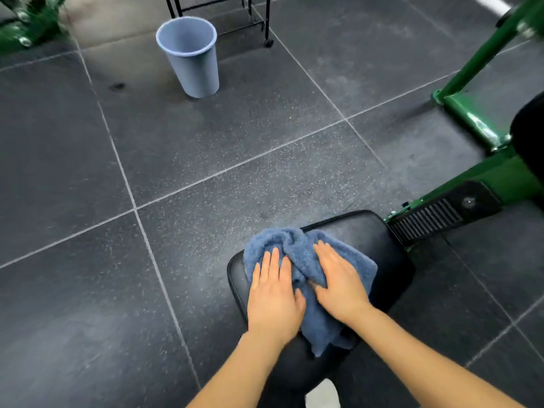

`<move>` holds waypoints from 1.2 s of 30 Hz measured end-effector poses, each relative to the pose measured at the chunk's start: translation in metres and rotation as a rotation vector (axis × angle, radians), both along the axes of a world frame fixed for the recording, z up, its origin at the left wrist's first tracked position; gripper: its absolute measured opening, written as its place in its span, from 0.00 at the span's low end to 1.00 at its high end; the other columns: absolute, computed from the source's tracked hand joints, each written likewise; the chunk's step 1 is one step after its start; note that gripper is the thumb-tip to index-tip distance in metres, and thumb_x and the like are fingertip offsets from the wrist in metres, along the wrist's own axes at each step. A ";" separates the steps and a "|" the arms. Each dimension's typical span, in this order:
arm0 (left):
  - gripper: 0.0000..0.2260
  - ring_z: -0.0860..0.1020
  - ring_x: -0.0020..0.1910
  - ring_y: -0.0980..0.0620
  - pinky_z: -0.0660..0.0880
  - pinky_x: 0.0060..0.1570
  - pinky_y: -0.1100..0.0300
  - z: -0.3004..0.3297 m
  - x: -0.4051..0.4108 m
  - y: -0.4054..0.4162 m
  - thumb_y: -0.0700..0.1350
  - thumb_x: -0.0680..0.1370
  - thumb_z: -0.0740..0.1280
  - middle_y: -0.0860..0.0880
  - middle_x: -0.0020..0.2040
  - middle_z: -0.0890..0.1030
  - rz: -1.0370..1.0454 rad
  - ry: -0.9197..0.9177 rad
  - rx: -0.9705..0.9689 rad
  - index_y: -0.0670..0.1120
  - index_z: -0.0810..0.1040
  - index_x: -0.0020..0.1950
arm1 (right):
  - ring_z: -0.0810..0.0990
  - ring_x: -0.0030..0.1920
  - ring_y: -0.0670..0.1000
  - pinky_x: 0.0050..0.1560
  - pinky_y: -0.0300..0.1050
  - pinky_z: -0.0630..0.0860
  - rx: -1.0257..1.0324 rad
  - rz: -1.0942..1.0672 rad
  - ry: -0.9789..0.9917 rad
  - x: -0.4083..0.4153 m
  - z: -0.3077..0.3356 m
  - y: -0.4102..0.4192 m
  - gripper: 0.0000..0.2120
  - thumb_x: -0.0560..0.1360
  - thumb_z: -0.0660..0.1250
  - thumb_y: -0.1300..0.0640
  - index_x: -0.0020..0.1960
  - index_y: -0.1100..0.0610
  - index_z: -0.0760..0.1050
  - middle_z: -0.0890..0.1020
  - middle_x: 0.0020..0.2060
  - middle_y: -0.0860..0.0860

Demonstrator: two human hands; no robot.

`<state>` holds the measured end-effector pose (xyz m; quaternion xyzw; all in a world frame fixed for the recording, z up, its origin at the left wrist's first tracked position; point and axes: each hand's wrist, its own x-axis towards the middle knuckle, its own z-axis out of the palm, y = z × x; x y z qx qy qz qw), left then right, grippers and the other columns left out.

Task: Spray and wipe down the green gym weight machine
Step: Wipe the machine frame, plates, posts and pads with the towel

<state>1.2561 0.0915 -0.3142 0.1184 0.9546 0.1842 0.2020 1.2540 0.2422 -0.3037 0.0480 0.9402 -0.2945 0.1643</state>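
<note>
Wiping is underway: both palms are down flat on a blue terry towel (309,260), and the towel is bunched on the black padded seat (365,231) of the green weight machine (471,119). The left hand (275,293) presses with fingers straight and together; the right hand (338,279) does the same, fingers extended, just beside it. I judge the job is at an early-to-middle stage: the seat is getting its pass, while the glossy green steel frame and the ribbed black footplate (432,214) look like they have yet to be wiped. No spray bottle is in view. The seat's vinyl is smooth with rounded corners, the towel thick and fluffy. 1 pale blue plastic bin (191,63), tapered, stands well apart on the speckled rubber floor tiles (206,148).
</note>
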 end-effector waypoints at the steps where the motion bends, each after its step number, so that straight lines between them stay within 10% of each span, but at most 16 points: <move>1: 0.28 0.74 0.66 0.43 0.62 0.71 0.52 -0.001 0.014 -0.012 0.51 0.68 0.57 0.41 0.66 0.76 -0.016 -0.007 -0.007 0.41 0.76 0.64 | 0.58 0.75 0.46 0.73 0.34 0.50 -0.033 0.024 -0.007 0.014 0.003 -0.009 0.35 0.73 0.56 0.44 0.76 0.58 0.60 0.63 0.75 0.52; 7: 0.29 0.74 0.66 0.42 0.55 0.72 0.52 0.005 0.023 -0.037 0.52 0.66 0.58 0.41 0.66 0.76 -0.133 -0.077 -0.037 0.41 0.74 0.64 | 0.56 0.76 0.47 0.73 0.32 0.45 0.019 0.009 -0.043 0.035 0.003 -0.031 0.40 0.69 0.48 0.37 0.76 0.57 0.59 0.57 0.74 0.45; 12: 0.30 0.50 0.78 0.44 0.45 0.76 0.53 0.008 -0.061 -0.041 0.48 0.77 0.59 0.40 0.78 0.53 -0.110 -0.080 0.008 0.42 0.55 0.77 | 0.53 0.77 0.49 0.74 0.38 0.49 0.118 -0.111 -0.037 -0.030 -0.003 -0.050 0.29 0.79 0.60 0.56 0.77 0.57 0.56 0.57 0.77 0.52; 20: 0.34 0.43 0.78 0.47 0.38 0.75 0.58 -0.003 0.020 -0.064 0.55 0.75 0.48 0.42 0.79 0.47 0.004 0.015 0.175 0.41 0.50 0.79 | 0.59 0.76 0.51 0.75 0.45 0.56 0.067 0.071 0.073 0.030 -0.008 -0.054 0.31 0.77 0.67 0.54 0.76 0.58 0.60 0.63 0.75 0.52; 28: 0.34 0.64 0.73 0.37 0.56 0.74 0.47 -0.007 0.047 -0.052 0.53 0.71 0.54 0.35 0.73 0.64 -0.019 0.012 0.123 0.36 0.64 0.73 | 0.74 0.67 0.56 0.63 0.51 0.74 0.212 0.228 0.115 0.055 -0.012 -0.031 0.29 0.71 0.65 0.49 0.69 0.61 0.71 0.75 0.67 0.55; 36: 0.31 0.47 0.78 0.42 0.43 0.76 0.50 -0.003 -0.024 -0.044 0.45 0.79 0.60 0.40 0.79 0.50 0.167 -0.001 0.122 0.40 0.51 0.78 | 0.53 0.77 0.55 0.74 0.53 0.56 0.283 0.071 -0.061 -0.020 -0.007 -0.057 0.32 0.79 0.61 0.47 0.78 0.53 0.53 0.57 0.77 0.51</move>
